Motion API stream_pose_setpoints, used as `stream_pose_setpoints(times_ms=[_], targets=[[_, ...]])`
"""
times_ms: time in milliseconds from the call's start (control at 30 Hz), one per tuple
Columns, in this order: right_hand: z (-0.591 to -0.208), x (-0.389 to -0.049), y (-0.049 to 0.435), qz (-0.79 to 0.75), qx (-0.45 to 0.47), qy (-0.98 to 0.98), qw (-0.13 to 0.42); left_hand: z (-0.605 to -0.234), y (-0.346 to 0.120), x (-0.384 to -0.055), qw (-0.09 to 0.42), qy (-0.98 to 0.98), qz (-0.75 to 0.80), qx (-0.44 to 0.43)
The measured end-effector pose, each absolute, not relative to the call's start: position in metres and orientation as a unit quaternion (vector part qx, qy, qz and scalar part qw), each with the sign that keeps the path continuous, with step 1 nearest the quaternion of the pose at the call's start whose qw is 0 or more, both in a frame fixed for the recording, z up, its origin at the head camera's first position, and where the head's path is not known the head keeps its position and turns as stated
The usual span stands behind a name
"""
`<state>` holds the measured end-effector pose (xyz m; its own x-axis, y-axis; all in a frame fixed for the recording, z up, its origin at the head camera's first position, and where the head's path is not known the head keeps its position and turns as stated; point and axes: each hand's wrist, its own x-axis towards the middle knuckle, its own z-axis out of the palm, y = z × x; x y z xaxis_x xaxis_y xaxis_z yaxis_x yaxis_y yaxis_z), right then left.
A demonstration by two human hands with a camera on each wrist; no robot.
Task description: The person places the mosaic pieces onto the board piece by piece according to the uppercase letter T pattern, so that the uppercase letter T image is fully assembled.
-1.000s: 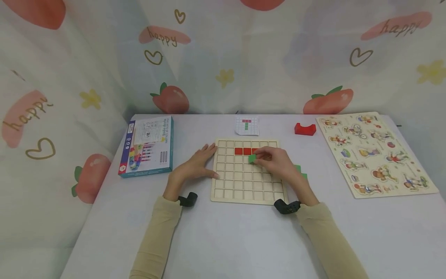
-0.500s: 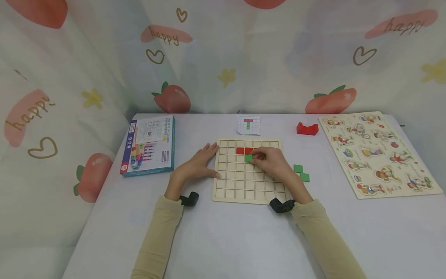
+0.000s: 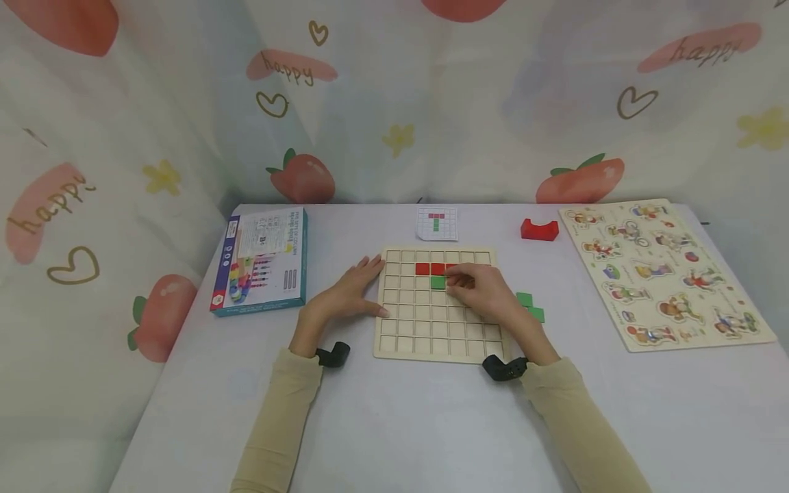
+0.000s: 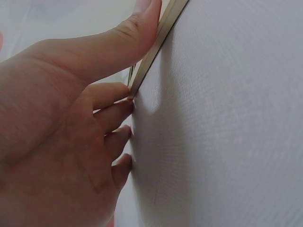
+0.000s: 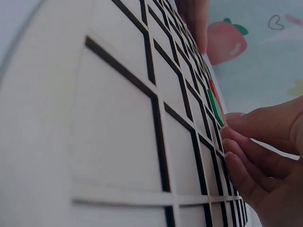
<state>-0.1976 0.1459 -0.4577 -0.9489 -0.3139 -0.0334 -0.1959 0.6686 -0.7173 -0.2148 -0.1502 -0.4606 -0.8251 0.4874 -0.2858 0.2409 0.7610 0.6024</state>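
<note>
A square wooden grid board (image 3: 414, 329) lies on the table. In its second row from the top sit red tiles (image 3: 429, 268), the rightmost partly hidden by a hand. One green tile (image 3: 437, 282) lies in the cell below the middle red one. My right hand (image 3: 483, 291) is over the board with its fingertips right at the green tile's right edge; in the right wrist view the tile (image 5: 215, 106) lies flat in the grid beside the fingertips (image 5: 231, 139). My left hand (image 3: 348, 291) rests with spread fingers along the board's left edge, thumb (image 4: 135, 38) on its rim.
Several loose green tiles (image 3: 536, 315) lie right of the board. Behind it stand a small card (image 3: 425, 229) with a coloured T pattern and a red notched block (image 3: 539, 231). A boxed toy (image 3: 277, 301) is at left, a picture puzzle board (image 3: 668, 274) at right.
My right hand has brought the green tile slightly left and down into the cell under the middle red tile, and its fingertips have slid to the tile's right edge. My left hand has stayed put.
</note>
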Motion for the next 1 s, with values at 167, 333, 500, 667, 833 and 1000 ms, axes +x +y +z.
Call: stream_pose_setpoints(times_ms=[167,333,500,667,833,1000], targets=[[-0.457,-0.191,0.152,-0.382,-0.134,0.911,0.073,-0.461,-0.151,-0.215,0.218,0.916,0.277,0.192],[-0.455,-0.18,0.161,-0.374,-0.119,0.918,0.056,-0.463,-0.151,-0.216,0.216,0.916,0.278,0.192],[-0.451,-0.169,0.178,-0.362,-0.094,0.926,0.05,-0.465,-0.15,-0.216,0.217,0.914,0.283,0.192],[-0.45,-0.161,0.197,-0.35,-0.08,0.932,0.039,-0.465,-0.149,-0.215,0.218,0.914,0.285,0.19],[-0.449,-0.157,0.215,-0.338,-0.064,0.938,0.04,-0.464,-0.15,-0.214,0.215,0.913,0.29,0.19],[-0.45,-0.156,0.232,-0.339,-0.058,0.938,0.034,-0.463,-0.15,-0.215,0.218,0.913,0.287,0.191]])
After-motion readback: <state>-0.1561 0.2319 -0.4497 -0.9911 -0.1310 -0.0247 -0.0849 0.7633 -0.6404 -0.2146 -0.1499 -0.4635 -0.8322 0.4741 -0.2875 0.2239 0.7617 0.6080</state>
